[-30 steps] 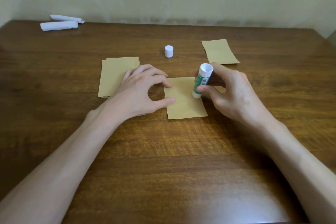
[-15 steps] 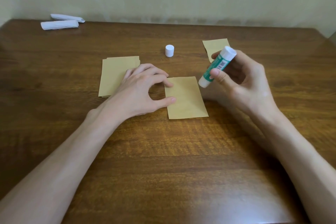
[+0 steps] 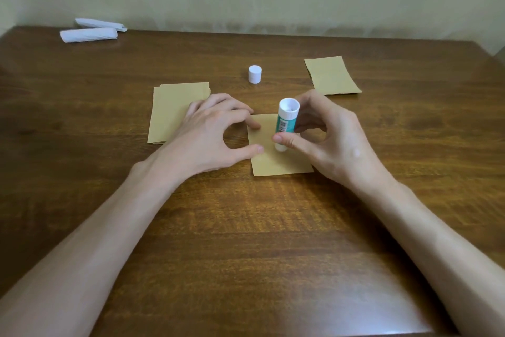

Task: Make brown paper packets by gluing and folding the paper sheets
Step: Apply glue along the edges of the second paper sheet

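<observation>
Tan-brown rectangular paper sheet [image 3: 276, 161]; white plastic glue stick [image 3: 286, 123], teal label, barcode; white cap [image 3: 255, 74] beyond the sheet; dark-grained wooden tabletop [image 3: 246, 241].

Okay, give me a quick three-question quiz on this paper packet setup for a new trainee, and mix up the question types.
1. True or false: the white cap is on the glue stick.
2. Which one grips the glue stick? A) left hand B) right hand C) neither
3. Short answer: what do the left hand's thumb and forefinger tips press down?

Key
1. False; it stands apart on the table.
2. B
3. The single brown sheet between the hands.
</observation>
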Demonstrator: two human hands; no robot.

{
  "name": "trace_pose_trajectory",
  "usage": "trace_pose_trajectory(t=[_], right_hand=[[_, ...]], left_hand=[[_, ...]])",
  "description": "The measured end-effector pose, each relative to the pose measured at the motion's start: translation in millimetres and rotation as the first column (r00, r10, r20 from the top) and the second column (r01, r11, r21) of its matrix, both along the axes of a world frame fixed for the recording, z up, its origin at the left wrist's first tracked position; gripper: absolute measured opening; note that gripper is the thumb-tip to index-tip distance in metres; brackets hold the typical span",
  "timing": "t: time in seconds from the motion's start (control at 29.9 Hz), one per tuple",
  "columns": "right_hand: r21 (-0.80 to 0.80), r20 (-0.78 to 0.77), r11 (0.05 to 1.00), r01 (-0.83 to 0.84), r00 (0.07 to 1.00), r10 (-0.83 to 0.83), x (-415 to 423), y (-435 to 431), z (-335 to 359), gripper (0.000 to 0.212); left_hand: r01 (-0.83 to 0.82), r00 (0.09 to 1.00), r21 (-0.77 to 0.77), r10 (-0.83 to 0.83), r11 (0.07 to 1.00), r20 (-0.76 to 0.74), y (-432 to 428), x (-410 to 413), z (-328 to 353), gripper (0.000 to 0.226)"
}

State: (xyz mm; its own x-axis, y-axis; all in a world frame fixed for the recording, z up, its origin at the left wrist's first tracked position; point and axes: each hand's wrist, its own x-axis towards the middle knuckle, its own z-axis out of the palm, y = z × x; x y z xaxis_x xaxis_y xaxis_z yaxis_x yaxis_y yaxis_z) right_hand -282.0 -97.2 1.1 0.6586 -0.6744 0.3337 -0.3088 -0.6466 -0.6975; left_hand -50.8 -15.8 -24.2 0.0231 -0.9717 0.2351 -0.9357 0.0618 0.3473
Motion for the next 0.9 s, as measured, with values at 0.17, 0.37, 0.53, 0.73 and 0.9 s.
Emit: trace_pose_trajectory(t=[0.17, 0.37, 0.53, 0.73, 0.9], right_hand=[[0.01, 0.003, 1.0, 0.013, 1.0, -0.013, -2, -3, 0, 0.041], [0.014, -0.061, 0.998, -0.067, 0.996, 0.068, -6, -6, 0, 0.025], [-0.027, -0.056, 0.998, -0.059, 0.997, 0.057, -7, -4, 3, 0.024], [-0.057, -0.082, 0.998, -0.003, 0.997, -0.002, -12, -4, 7, 0.03], [-0.016, -0.114, 1.0, -0.007, 0.993, 0.005, -16, -8, 9, 0.022]], left_hand=[[0.001, 1.0, 0.009, -0.001, 1.0, 0.0, 0, -1, 1, 0.045], [0.001, 1.0, -0.003, -0.001, 1.0, -0.005, 1, 0, 0, 0.042], [-0.002, 1.0, 0.005, 0.002, 1.0, -0.002, 0, 0, 1, 0.042], [0.001, 1.0, 0.015, -0.001, 1.0, -0.009, 1, -1, 0, 0.041], [0.004, 1.0, 0.002, -0.004, 1.0, -0.021, 2, 0, 0, 0.042]])
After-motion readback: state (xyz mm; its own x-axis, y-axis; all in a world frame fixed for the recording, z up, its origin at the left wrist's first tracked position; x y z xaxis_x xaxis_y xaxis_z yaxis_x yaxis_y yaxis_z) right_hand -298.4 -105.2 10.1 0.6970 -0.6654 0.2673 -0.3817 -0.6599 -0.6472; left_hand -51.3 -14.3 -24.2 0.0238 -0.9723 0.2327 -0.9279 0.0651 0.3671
